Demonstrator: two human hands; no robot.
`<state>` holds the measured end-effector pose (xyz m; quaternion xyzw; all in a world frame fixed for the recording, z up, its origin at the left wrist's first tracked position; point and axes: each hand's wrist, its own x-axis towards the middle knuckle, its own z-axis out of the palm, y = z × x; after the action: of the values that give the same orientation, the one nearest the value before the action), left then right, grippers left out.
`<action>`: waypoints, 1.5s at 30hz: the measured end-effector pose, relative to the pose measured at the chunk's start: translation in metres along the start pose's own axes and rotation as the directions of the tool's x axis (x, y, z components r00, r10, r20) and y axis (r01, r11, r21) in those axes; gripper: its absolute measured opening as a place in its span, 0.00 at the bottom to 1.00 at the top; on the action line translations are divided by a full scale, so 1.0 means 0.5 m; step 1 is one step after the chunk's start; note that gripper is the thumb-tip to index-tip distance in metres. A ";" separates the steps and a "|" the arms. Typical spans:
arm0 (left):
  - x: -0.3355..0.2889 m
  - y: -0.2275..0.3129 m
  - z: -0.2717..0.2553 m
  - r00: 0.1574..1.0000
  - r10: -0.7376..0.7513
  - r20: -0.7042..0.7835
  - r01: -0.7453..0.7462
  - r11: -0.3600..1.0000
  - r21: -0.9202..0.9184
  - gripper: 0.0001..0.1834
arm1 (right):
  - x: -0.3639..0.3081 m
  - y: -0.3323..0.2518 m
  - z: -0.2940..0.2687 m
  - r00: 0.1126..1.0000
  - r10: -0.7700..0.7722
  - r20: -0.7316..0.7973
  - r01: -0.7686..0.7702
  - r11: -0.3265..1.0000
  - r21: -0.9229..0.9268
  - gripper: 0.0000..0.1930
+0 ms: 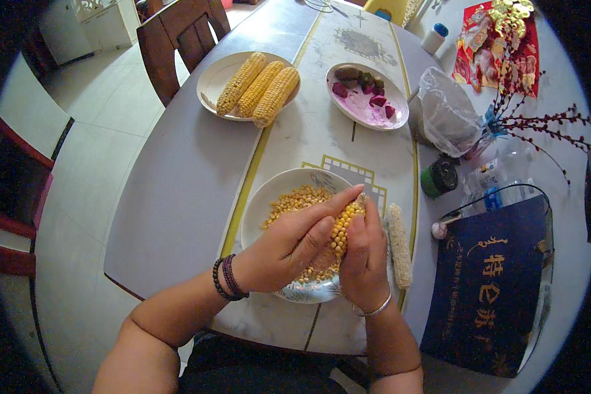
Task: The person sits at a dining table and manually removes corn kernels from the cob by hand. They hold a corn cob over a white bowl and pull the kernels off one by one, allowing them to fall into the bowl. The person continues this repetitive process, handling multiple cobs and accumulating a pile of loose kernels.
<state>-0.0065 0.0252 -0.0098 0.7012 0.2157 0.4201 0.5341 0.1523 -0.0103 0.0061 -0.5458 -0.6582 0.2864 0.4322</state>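
While the left grip and right grip were closed around a corn ear above a bowl, that ear looked only partly stripped; loose kernels lay beneath both grips. Just right of the right grip, a bare cob on the desk looked finished. Farther right lay a dark blue bag. Ahead of both grips, three full ears sat apparently untouched on a plate, beside a purple-stained dish; nothing seemed to block either grip.
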 end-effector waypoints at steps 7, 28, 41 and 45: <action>0.002 -0.023 -0.002 0.997 0.072 -0.003 -0.071 0.986 0.152 0.27 | 0.009 0.021 0.005 0.997 0.074 0.024 -0.076 0.986 0.147 0.26; 0.008 -0.016 -0.006 0.899 -0.121 -0.420 0.203 0.967 0.155 0.11 | 0.029 0.025 -0.001 0.896 0.437 0.077 -0.369 0.638 0.676 0.18; -0.001 -0.008 -0.007 0.978 0.133 -0.161 -0.047 0.891 0.452 0.23 | 0.017 0.013 0.006 0.959 0.262 0.110 -0.274 0.757 0.593 0.14; 0.000 -0.019 -0.008 0.970 0.150 -0.192 -0.073 0.930 0.359 0.18 | 0.019 -0.020 0.018 0.969 0.246 -0.020 -0.197 0.821 0.535 0.10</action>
<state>-0.0083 0.0305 -0.0184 0.7460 0.3034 0.4787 0.3496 0.1393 -0.0025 0.0127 -0.4904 -0.4661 0.4804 0.5581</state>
